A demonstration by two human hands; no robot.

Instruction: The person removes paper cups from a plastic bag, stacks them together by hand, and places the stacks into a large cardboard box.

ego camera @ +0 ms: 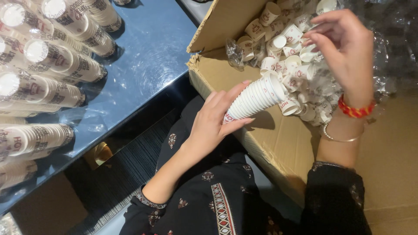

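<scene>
Head: cup stack (254, 99) mouth up-right.

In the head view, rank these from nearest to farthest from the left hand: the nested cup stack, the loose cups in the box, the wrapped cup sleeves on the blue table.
1. Nested cup stack, held in the left hand.
2. Loose cups, up and right, in the cardboard box.
3. Wrapped cup sleeves, far left on the blue table.
</scene>
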